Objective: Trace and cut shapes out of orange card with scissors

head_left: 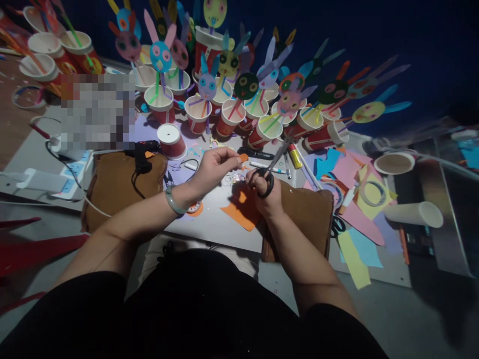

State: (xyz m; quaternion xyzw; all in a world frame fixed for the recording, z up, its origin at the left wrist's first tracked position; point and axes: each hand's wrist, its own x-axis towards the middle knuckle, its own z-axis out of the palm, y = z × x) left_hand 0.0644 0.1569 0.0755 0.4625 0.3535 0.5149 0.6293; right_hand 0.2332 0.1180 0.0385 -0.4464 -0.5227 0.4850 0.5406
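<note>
While the table [209,227] bears orange paper [242,212], a navy wall [389,35] stands behind.

Dark blue wall [374,30] behind a pale table [211,227], grey floor [381,321] below.

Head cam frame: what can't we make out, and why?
Head view:
- Small orange paper piece: full outline hidden by the left hand's fingertips.
- Black-handled metal scissors: handles partly covered by the right hand; blade tips blurred.
- Large orange paper sheet: right part hidden behind the right hand and wrist.
- Upper left: contents masked by pixelation.
- Yellow-green paper face: top cut off by the picture's upper edge.
</note>
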